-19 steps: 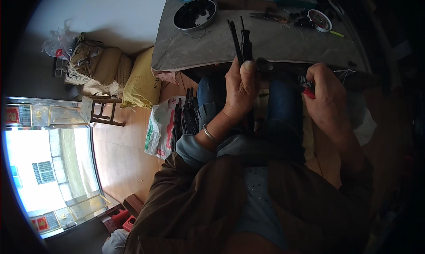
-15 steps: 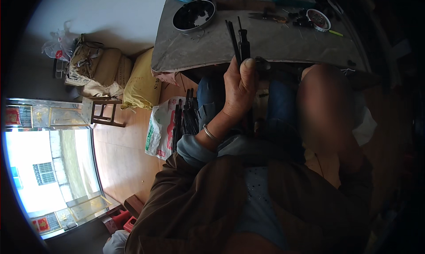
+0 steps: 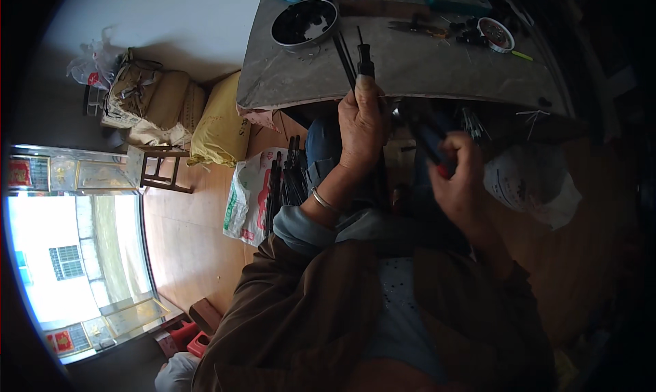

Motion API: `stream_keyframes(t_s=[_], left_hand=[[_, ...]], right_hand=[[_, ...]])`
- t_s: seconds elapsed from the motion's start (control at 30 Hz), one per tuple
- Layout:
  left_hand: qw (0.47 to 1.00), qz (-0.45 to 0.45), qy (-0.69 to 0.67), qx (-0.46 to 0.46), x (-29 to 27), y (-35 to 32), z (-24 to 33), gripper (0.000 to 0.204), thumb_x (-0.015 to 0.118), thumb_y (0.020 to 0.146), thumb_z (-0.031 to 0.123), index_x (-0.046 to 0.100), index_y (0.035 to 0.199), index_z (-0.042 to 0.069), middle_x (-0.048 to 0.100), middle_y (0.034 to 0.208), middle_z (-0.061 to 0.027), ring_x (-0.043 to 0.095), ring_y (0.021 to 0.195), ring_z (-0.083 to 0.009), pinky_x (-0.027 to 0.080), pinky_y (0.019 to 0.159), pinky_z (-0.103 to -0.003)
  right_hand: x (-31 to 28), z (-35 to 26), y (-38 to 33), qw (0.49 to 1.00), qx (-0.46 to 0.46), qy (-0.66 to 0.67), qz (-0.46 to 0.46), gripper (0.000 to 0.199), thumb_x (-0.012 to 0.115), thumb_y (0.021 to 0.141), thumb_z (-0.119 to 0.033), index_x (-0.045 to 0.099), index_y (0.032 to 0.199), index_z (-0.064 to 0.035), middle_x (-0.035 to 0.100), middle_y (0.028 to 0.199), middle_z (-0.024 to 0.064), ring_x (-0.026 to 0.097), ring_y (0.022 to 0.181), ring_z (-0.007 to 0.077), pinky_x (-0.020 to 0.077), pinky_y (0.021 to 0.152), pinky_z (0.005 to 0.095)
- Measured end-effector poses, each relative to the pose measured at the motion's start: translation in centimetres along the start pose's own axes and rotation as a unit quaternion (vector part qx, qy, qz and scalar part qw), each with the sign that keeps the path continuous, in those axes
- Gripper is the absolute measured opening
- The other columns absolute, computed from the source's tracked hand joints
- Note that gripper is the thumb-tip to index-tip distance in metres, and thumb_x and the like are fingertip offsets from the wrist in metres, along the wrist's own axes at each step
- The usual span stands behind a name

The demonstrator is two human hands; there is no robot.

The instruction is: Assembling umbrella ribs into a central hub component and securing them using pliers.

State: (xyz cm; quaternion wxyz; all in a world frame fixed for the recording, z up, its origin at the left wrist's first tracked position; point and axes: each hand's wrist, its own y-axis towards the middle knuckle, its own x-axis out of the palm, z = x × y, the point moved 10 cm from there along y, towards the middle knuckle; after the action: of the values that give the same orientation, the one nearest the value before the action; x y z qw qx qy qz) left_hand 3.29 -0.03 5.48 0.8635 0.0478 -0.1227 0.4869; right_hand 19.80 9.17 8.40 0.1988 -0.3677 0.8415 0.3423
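My left hand (image 3: 361,129), with a bracelet at the wrist, is raised in front of the table edge. It is closed round slim black rods (image 3: 344,58) and a black stepped piece (image 3: 365,61) with a thin pin sticking up from its top. The thumb presses against the lower end of that piece. Over my right thigh, my right hand (image 3: 461,177) is closed on a dark tool with a red grip (image 3: 443,170). Motion blurs the tool's far end, which points up and left toward my left hand, so its exact kind cannot be made out.
On the grey-covered table (image 3: 403,71) are a bowl of black parts (image 3: 304,23), pliers (image 3: 418,30) and a small round dish (image 3: 495,34). More black rods (image 3: 290,177) lie on a white sack to my left. A plastic bag (image 3: 533,183) lies at right; sacks (image 3: 219,125) and a stool (image 3: 167,170) stand left.
My right hand, a blur farther right before, has come inward and lower, and the red-gripped tool now shows in it. My left hand has shifted slightly left, its thumb higher on the black piece.
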Motion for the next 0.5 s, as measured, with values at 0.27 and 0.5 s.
stream_keyframes(t_s=[0.27, 0.5], left_hand=[[1.0, -0.013, -0.007, 0.017, 0.3, 0.1, -0.2, 0.05, 0.053, 0.09, 0.058, 0.054, 0.081, 0.009, 0.048, 0.055, 0.0023, 0.046, 0.043, -0.0078, 0.035, 0.04, -0.022], [0.999, -0.004, -0.048, 0.023, 0.8, 0.3, -0.2, 0.033, 0.069, 0.087, 0.038, 0.056, 0.078, 0.009, 0.047, 0.061, 0.0094, 0.038, 0.052, -0.0002, 0.029, 0.045, -0.019]], right_hand=[[-2.4, -3.7, 3.8, 0.973, -0.158, -0.168, -0.009, 0.057, 0.073, 0.058, 0.007, 0.049, 0.107, -0.0112, 0.053, 0.107, 0.0064, 0.052, 0.104, 0.0261, 0.0337, 0.095, 0.0432], [-1.2, -2.2, 1.7, 0.99, -0.091, -0.111, -0.009, 0.049, 0.07, 0.061, 0.008, 0.05, 0.102, -0.0099, 0.056, 0.098, 0.008, 0.058, 0.095, 0.0275, 0.0405, 0.082, 0.0424]])
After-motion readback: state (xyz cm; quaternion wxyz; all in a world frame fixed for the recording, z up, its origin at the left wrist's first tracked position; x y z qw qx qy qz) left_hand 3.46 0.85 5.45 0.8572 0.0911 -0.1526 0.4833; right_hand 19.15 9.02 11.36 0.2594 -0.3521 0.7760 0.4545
